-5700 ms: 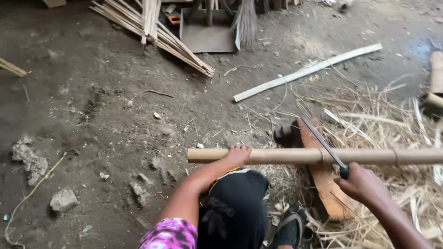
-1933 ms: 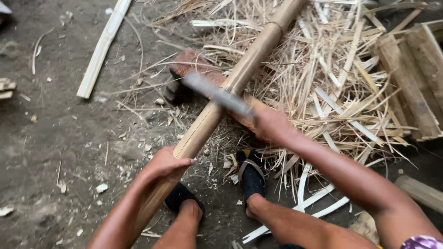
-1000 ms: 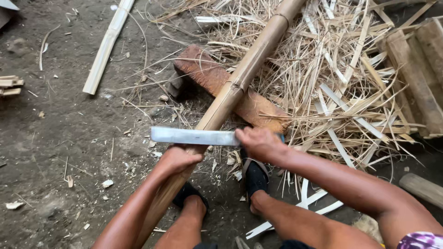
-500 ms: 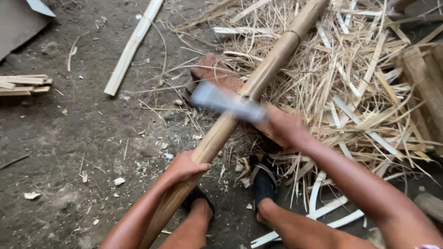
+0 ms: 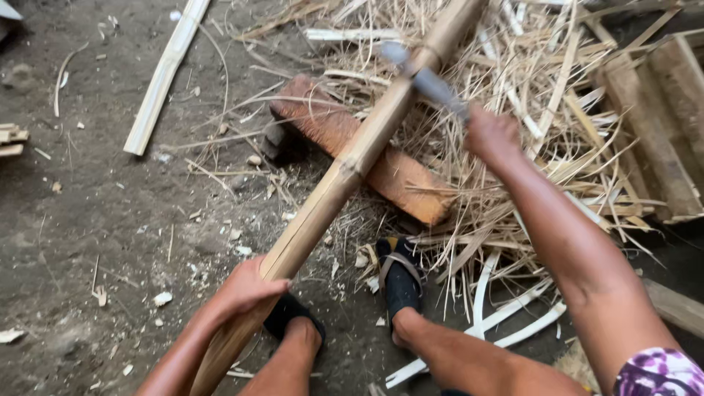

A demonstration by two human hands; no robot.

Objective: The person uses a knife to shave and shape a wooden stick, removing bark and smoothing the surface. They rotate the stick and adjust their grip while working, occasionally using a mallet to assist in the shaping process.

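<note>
Far left: a few short, pale, square-cut wood offcuts [image 5: 10, 139] on dark, packed, gritty earth floor [image 5: 95, 213]. Just right of them, a long flat split strip of pale bamboo [image 5: 164, 75], smooth-faced, running from near-left to far-right. Near centre-left: left hand [image 5: 246, 287], fingers wrapped closed around the long round tan bamboo pole [image 5: 345, 172], smooth and jointed, slanting from near-left up to far-right. Under the pole at mid-length: a flat reddish-brown wooden block [image 5: 352, 143], rough-grained, lying crosswise on the ground, touching or just beneath the pole. Near centre: feet in dark sandals [image 5: 400, 275] on the dirt. Farther right: a blurred grey metal blade [image 5: 425, 79] laid across the pole near a joint, handle gripped in the closed right hand [image 5: 491, 136]. All around: a loose heap of dry straw-coloured bamboo shavings [image 5: 543, 110], thin and curled. Far right: weathered brown wooden planks [image 5: 660, 132].

Compared with half a second earlier: blade shifted farther up the pole, away from the left hand, right arm stretched out more.
</note>
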